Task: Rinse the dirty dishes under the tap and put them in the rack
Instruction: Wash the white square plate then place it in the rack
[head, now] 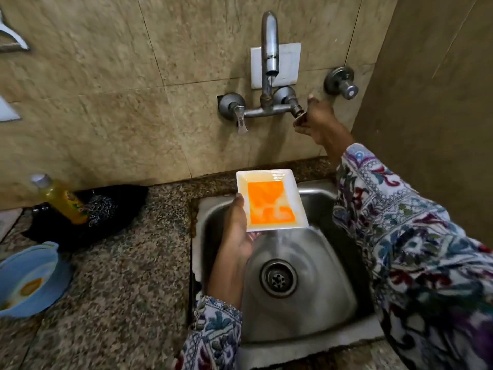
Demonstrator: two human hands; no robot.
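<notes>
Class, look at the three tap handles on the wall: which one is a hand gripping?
The right lever of the mixer, held by the right hand. The left lever and the separate round knob at far right are untouched.

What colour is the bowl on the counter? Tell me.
Light blue bowl, with orange residue inside; the head view shows it at the left edge.

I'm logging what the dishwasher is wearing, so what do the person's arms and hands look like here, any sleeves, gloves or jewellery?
Both arms are in long, loose sleeves of a white fabric with a busy floral and paisley print in purple, teal, blue and red. The left sleeve ends near the wrist, the right sleeve at mid-forearm. The left hand and right hand are bare, with no gloves or jewellery visible.
</notes>
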